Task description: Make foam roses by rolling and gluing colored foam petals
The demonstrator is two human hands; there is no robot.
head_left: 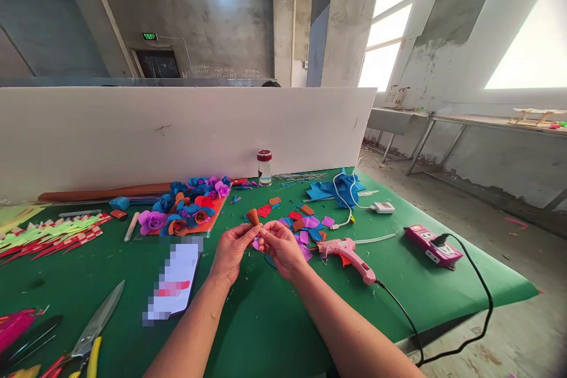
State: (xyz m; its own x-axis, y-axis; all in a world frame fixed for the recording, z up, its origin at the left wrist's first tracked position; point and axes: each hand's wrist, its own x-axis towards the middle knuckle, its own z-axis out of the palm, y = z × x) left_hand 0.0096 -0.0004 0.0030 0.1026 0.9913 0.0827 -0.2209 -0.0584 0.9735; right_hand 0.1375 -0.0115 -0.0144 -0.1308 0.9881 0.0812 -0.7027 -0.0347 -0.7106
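Observation:
Over the middle of the green table [266, 331], my two hands meet at the fingertips. A small brown paper petal [253, 216], curled at its edge, rises from between the thumb and fingers of my left hand [231, 251]. My right hand [281, 246] is closed in a pinch against the left fingertips; whether it also grips the petal's lower end is hidden. Behind and beside the fingers lie loose red, brown, blue and purple paper petals [313, 222]. A pink glue gun [348, 253] rests just right of my right hand, its nozzle towards the petals.
Finished paper flowers [179, 212] are clustered at the back left. A phone [175, 283] and scissors [97, 322] lie left of my arms. A glass jar [264, 168] stands before the white board [177, 130]. A power strip [433, 246] with a black cord sits at right.

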